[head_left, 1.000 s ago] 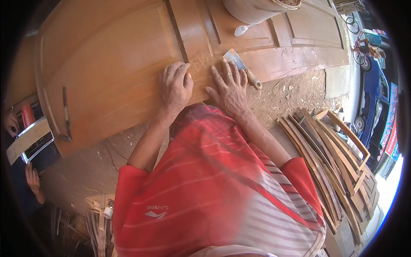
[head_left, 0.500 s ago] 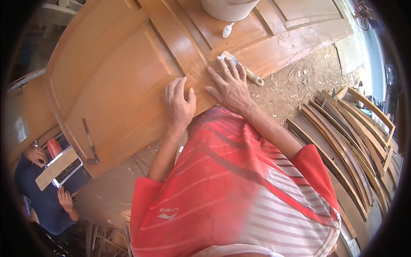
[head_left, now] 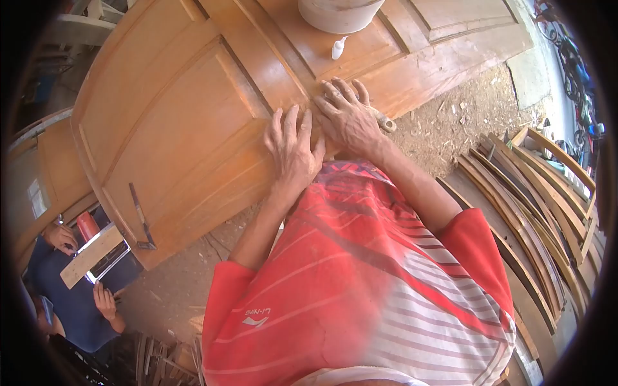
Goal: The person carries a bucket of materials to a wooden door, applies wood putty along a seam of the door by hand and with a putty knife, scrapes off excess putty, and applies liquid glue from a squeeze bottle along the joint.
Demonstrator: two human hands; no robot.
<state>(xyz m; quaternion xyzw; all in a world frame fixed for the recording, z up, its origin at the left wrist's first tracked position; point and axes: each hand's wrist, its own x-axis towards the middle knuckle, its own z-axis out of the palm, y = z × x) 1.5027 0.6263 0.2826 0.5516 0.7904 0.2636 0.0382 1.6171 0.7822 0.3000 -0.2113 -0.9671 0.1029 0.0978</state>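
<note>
A brown panelled wooden door (head_left: 187, 122) lies flat in front of me. My left hand (head_left: 293, 145) rests on its near edge with the fingers spread and nothing held. Beside it, on the right, my right hand (head_left: 349, 119) lies over a scraper, fingers apart and slightly bent. Only the scraper's handle (head_left: 385, 122) shows clearly; its blade is hidden under the hand. A small white bottle (head_left: 338, 48) lies on the door beyond my hands, next to a white bucket (head_left: 341, 14).
A brush-like tool (head_left: 140, 212) lies at the door's left end. Lower left, a person in dark clothing (head_left: 71, 293) holds a flat board (head_left: 93, 256). Curved wooden strips (head_left: 515, 212) are piled at the right. Wood chips litter the ground (head_left: 444, 125).
My left hand has moved right, closer to my right hand, and its fingers have straightened. My right hand has come further over the scraper, covering the blade. The camera view has shifted.
</note>
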